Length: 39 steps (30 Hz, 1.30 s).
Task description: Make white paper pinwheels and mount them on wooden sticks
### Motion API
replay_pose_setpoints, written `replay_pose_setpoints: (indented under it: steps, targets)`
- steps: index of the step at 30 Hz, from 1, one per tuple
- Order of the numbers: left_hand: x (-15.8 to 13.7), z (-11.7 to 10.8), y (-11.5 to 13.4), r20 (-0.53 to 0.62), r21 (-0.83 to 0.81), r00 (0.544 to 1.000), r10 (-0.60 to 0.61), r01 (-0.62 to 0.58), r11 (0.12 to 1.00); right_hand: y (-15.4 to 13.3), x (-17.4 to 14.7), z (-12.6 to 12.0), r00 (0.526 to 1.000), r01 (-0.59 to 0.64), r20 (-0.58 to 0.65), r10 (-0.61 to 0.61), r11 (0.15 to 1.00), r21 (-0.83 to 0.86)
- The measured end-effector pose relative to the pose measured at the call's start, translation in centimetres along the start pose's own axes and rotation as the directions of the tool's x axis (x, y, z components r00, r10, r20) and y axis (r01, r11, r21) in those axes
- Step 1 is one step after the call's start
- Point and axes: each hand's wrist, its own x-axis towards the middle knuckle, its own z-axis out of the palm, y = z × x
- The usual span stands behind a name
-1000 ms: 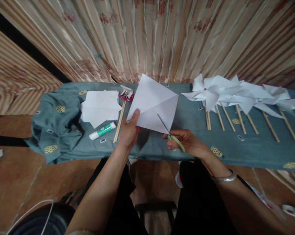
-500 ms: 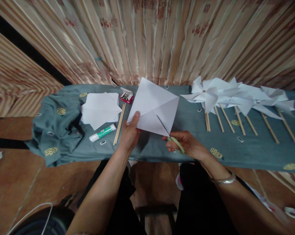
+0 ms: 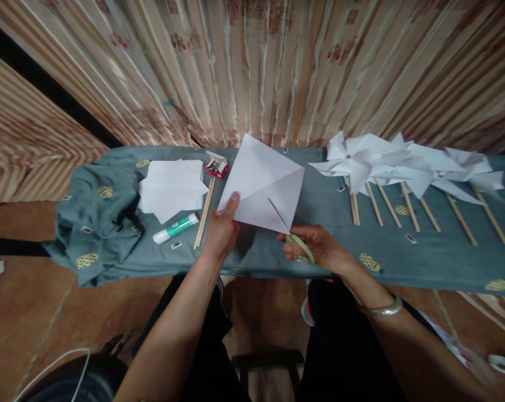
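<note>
My left hand (image 3: 225,226) pinches a square sheet of white paper (image 3: 260,173) at its lower left corner, thumb on top. Crease lines cross the sheet, which is held above the table. My right hand (image 3: 314,245) has its fingers through the pale green handles of a pair of scissors (image 3: 300,248). The blades lie at the paper's lower right corner, along a diagonal line toward the middle. How far the blades are apart is too small to tell.
On the left lie a stack of white paper (image 3: 172,187), a glue stick (image 3: 176,228), wooden sticks (image 3: 204,215) and a small red box (image 3: 216,166) of metal pieces. Several paper pinwheels (image 3: 356,164) on sticks lie at right on the green cloth (image 3: 252,257).
The paper's right side has shifted very slightly left, and the scissors with it. Both hands keep the same grip.
</note>
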Motion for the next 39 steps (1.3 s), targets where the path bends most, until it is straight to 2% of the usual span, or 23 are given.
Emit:
replay_pose_setpoints:
  steps: [16, 22, 27, 33, 39]
  targets:
    - [0.13, -0.11, -0.05, 0.023, 0.015, 0.999, -0.022, 0.022, 1.0, -0.49, -0.6, -0.48, 0.993, 0.08, 0.096, -0.073, 0.994, -0.08]
    - [-0.02, 0.18, 0.01, 0.0, 0.019, 0.999, -0.032, 0.032, 0.999, -0.3, -0.58, -0.5, 0.99, 0.114, 0.094, -0.104, 0.988, -0.103]
    - [0.02, 0.05, -0.1, 0.029, 0.014, 0.999, -0.025, 0.025, 1.0, -0.29, -0.7, -0.38, 0.99, 0.119, 0.092, -0.108, 0.984, -0.133]
    - [0.02, -0.09, -0.18, 0.017, 0.037, 1.0, -0.023, 0.022, 0.999, -0.12, -0.78, -0.53, 0.982, 0.145, 0.141, -0.128, 0.983, -0.116]
    - [0.01, -0.1, -0.31, 0.018, 0.041, 0.999, -0.031, 0.031, 0.999, 0.09, -0.57, -0.46, 0.984, 0.135, 0.136, -0.119, 0.984, -0.114]
